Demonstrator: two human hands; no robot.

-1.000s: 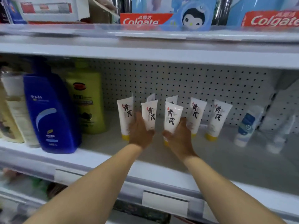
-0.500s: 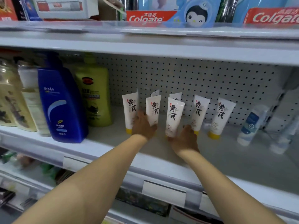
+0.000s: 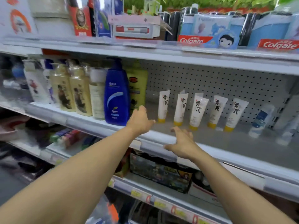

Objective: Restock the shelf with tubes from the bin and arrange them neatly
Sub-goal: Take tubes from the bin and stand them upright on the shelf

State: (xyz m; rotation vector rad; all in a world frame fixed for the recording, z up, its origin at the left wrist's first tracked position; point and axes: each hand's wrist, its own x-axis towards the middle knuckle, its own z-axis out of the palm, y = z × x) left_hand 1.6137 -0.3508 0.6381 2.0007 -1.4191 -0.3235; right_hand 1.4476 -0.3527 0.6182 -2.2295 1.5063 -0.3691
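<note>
white soft-plastic tubes with yellow caps (image 3: 198, 112): smooth, satin sheen | blue plastic shampoo bottle (image 3: 116, 97): glossy | white perforated metal back panel (image 3: 210, 83): matt painted | grey metal shelf deck (image 3: 226, 143): matt, smooth | red-and-white cardboard toothpaste box (image 3: 279, 44): printed, slight gloss

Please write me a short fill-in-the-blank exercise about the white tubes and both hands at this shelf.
1. Both the left hand and the right hand hold ____.
2. The front row has ____ white yellow-capped tubes.
3. Each stands with its cap pointing ____.
4. Left of them stands a tall ____ plastic bottle.

Answers: nothing; five; down; blue
</note>
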